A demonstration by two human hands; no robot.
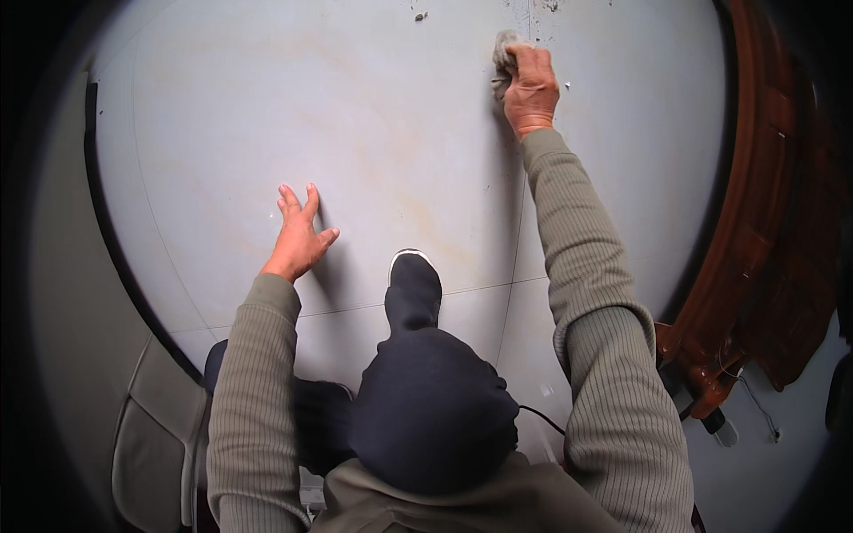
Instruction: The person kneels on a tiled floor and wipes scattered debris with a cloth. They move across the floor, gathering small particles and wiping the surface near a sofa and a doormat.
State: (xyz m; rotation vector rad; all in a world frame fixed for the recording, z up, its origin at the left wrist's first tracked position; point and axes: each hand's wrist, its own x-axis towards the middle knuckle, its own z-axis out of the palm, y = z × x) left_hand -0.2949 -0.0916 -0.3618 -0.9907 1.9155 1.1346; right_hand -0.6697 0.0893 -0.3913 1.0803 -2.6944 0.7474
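Observation:
My right hand point(533, 86) is closed around a crumpled grey cloth point(506, 50) on the light tiled floor point(373, 146), close to a tile joint at the upper right. Its fingertips are partly hidden by the hand and cloth. Lower on the left, my left hand point(298, 233) holds nothing; its fingers are spread above or on the tiles, and I cannot tell if they touch. Dark crumbs point(420, 16) lie left of the cloth near the upper edge, and more specks are scattered past it and to its right.
My dark shoe point(413, 270) stands on the floor between my arms. Along the right is reddish-brown wooden furniture point(760, 200) with a cable point(756, 400) near its foot. A dark baseboard point(113, 200) runs down the left, with a grey padded seat or panel point(153, 433) at the lower left.

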